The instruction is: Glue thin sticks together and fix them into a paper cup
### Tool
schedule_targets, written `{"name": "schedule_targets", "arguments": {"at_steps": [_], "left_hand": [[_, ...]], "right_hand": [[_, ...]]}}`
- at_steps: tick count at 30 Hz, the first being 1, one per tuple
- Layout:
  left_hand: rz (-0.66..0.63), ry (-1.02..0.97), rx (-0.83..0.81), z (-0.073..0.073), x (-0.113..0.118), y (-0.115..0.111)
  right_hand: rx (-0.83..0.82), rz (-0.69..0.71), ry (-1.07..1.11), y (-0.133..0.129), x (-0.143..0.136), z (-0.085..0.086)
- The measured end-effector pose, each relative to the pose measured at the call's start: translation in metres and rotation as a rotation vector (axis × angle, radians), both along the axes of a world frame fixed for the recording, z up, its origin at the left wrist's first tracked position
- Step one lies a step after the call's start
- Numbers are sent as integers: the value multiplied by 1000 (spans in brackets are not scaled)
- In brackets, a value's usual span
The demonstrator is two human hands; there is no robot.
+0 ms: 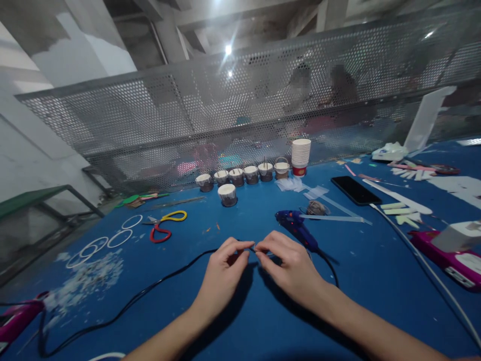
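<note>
My left hand (229, 265) and my right hand (287, 258) meet over the middle of the blue table, thumb and fingers pinched on each side. Whatever sits between the fingertips is too small and dark to name. A thin pale strand shows under my right palm. Just beyond my right hand lies a blue glue gun (298, 229), and behind it a ball of grey twine (316, 208). The black cable (158, 283) runs across the table behind my left hand. Farther off stands a small wrapped paper cup (227, 195).
Several wrapped cups (236, 177) line the back beside stacked paper cups (300, 156). Scissors (165, 225) and white rings (120, 238) lie left. A phone (355, 190), white cable (424, 260) and magenta power strip (447, 258) lie right. A perforated metal screen (150, 115) stands behind.
</note>
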State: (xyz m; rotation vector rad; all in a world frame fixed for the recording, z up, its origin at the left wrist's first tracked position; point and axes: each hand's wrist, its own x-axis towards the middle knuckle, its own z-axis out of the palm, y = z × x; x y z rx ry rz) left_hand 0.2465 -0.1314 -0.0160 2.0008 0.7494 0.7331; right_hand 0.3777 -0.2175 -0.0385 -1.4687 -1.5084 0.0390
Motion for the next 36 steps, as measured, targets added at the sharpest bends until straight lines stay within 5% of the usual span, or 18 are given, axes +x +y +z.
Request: {"name": "schedule_targets", "arguments": {"at_steps": [7, 11, 16, 21, 36], "left_hand": [[-118, 62, 370, -9, -4, 3], [-205, 99, 484, -8, -5, 6], [-277, 96, 373, -1, -6, 9], [-232, 72, 191, 4, -4, 8], [15, -41, 10, 0, 1, 1]], "right_hand": [[50, -35, -312, -2, 3, 1], [21, 19, -199, -2, 8, 6], [-168, 126, 274, -1, 14, 14], [-298, 158, 469, 3, 17, 15], [-78, 11, 43, 0, 0, -1]]}}
